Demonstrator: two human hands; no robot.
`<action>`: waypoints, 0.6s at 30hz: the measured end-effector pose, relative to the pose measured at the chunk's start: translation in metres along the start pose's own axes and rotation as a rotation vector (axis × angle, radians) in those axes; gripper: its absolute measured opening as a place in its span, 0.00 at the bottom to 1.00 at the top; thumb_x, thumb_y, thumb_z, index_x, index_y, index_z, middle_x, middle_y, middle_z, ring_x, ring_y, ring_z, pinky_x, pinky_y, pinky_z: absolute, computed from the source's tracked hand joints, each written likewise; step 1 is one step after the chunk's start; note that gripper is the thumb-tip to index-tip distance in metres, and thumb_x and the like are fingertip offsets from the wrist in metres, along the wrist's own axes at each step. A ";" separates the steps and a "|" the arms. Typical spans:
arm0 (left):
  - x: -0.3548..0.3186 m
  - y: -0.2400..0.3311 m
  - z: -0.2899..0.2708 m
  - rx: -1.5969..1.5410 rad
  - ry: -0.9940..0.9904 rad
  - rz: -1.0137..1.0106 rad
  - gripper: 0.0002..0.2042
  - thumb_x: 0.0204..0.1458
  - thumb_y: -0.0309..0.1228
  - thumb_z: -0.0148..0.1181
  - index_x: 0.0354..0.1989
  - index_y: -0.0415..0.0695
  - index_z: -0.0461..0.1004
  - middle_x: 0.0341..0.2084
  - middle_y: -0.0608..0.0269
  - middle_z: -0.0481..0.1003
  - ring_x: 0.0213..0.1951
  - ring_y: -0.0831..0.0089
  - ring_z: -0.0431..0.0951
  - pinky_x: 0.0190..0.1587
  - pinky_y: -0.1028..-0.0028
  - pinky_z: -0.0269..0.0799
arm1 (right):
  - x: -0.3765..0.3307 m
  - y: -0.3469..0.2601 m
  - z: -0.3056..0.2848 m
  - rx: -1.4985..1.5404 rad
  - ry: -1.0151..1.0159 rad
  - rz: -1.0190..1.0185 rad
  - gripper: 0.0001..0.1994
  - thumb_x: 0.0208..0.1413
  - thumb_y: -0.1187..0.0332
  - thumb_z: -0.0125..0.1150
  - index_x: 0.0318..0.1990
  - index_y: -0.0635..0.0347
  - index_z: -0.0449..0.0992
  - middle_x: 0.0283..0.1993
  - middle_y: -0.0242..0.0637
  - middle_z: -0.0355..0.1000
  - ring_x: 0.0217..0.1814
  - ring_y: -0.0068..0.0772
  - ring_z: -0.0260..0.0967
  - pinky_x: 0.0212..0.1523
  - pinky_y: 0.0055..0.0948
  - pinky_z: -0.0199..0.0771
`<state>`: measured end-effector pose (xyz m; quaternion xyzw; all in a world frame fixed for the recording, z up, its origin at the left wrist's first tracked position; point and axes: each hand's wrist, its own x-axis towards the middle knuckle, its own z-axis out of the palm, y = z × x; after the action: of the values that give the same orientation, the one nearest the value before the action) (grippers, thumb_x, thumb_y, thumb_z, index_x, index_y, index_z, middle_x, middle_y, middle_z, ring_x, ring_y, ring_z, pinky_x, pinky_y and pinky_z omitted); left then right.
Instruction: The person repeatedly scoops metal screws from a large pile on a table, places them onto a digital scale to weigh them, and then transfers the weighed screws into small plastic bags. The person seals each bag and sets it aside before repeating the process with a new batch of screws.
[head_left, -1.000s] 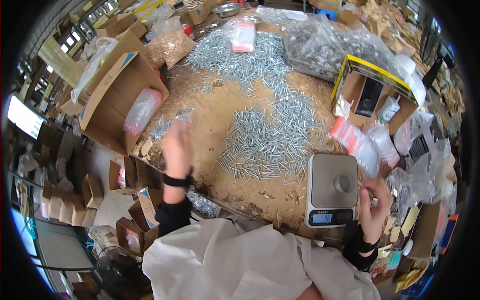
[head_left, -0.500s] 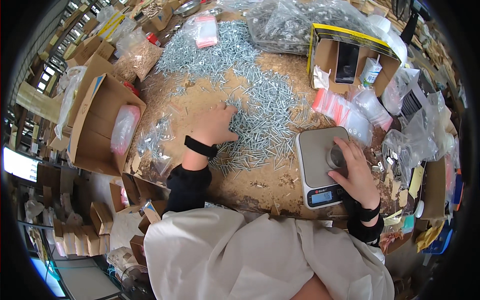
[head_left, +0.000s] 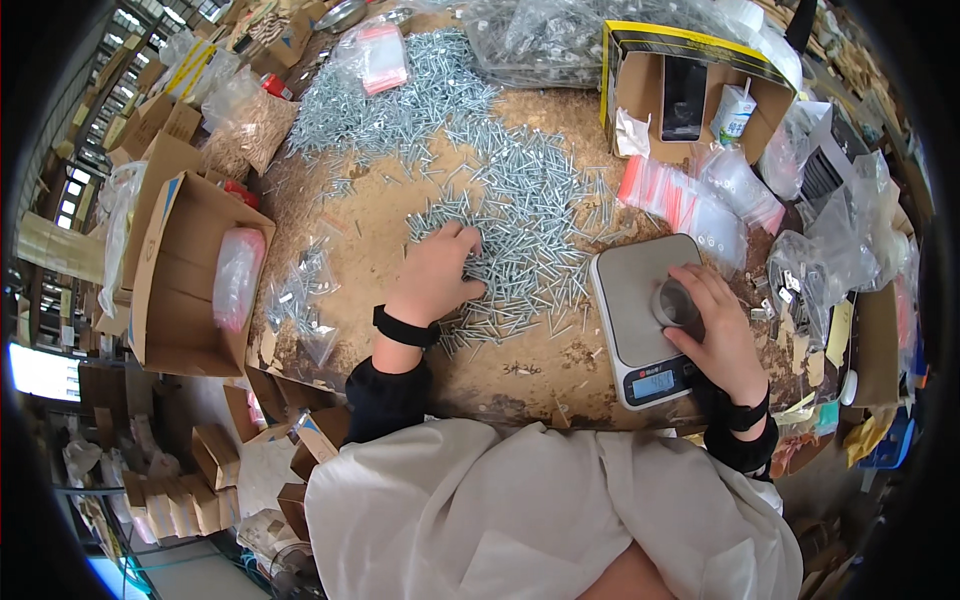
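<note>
Head view, I see carton (head_left: 190, 270) left, plastic bags (head_left: 715, 228) right, left hand (head_left: 428, 278), fingers parted, at loose screws (head_left: 525, 265), right hand (head_left: 725, 340) gripping a cup (head_left: 671, 303) on the scale (head_left: 628, 290), scuffed table (head_left: 370, 220) beneath, boxes (head_left: 172, 505) beyond.

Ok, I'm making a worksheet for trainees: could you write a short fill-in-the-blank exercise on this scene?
The ____ hand curves round the cup on the scale.
The left hand, at the fasteners, has a ____ band at its wrist.
A phone stands in the box trimmed black and ____.
Missing words: right; black; yellow.
</note>
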<state>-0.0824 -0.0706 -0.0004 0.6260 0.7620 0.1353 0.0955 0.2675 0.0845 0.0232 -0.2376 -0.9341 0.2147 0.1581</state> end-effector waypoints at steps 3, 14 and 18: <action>0.000 0.003 0.004 -0.027 0.046 -0.003 0.18 0.40 0.26 0.68 0.42 0.47 0.72 0.37 0.57 0.72 0.41 0.51 0.75 0.42 0.59 0.72 | 0.001 -0.003 0.001 -0.004 0.007 0.001 0.35 0.42 0.74 0.70 0.62 0.61 0.66 0.59 0.50 0.67 0.65 0.55 0.62 0.65 0.46 0.63; 0.001 -0.010 0.009 -0.076 0.267 0.018 0.10 0.49 0.29 0.67 0.39 0.43 0.75 0.31 0.56 0.77 0.32 0.56 0.79 0.33 0.65 0.73 | -0.005 -0.003 0.001 -0.053 0.029 -0.008 0.35 0.42 0.71 0.71 0.62 0.59 0.68 0.57 0.48 0.69 0.62 0.55 0.64 0.64 0.47 0.63; -0.004 -0.016 -0.002 -0.205 0.163 -0.094 0.12 0.49 0.32 0.69 0.39 0.41 0.77 0.32 0.53 0.76 0.35 0.53 0.79 0.38 0.62 0.75 | -0.005 -0.006 -0.004 -0.021 0.022 0.013 0.34 0.42 0.70 0.72 0.61 0.58 0.69 0.54 0.47 0.72 0.59 0.56 0.66 0.63 0.47 0.63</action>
<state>-0.0970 -0.0772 -0.0040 0.5635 0.7780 0.2583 0.1028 0.2707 0.0786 0.0285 -0.2477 -0.9329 0.2036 0.1643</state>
